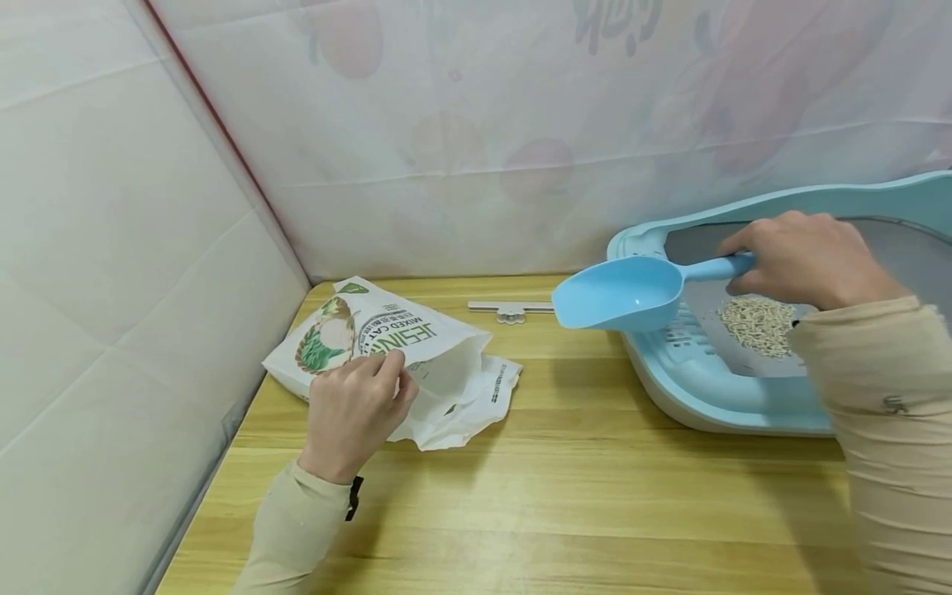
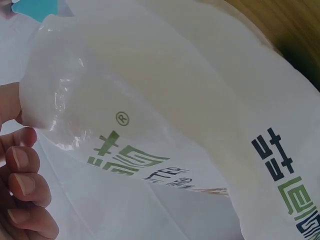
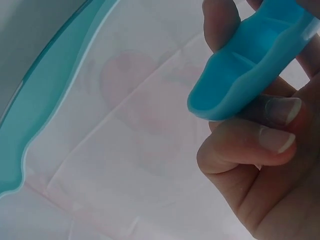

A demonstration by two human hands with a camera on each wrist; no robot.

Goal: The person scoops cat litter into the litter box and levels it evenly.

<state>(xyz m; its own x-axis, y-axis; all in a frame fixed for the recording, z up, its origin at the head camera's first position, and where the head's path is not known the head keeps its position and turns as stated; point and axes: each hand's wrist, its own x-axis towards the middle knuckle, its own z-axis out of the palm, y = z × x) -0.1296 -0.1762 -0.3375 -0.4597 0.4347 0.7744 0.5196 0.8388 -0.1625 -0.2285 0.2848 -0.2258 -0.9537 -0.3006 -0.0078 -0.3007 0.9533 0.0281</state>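
Observation:
My left hand (image 1: 357,409) pinches the edge of a white printed cat litter bag (image 1: 390,318), which lies on its side with its mouth facing right. In the left wrist view, thumb and forefinger hold the bag's thin plastic (image 2: 55,95), with the other fingers curled below. A light blue scoop (image 1: 628,289) is in my right hand (image 1: 814,260), gripped by its handle. Its bowl points left, past the rim of a blue litter box (image 1: 706,405), and its visible inside holds no pellets. In the right wrist view, fingers wrap the scoop's hollow handle (image 3: 235,75).
Pale litter pellets (image 1: 759,326) lie heaped on the grey floor of the litter box. A white bar-shaped clip (image 1: 511,309) lies between bag and box, near the back of the wooden table (image 1: 535,512). White fabric walls (image 1: 446,165) stand behind and to the left.

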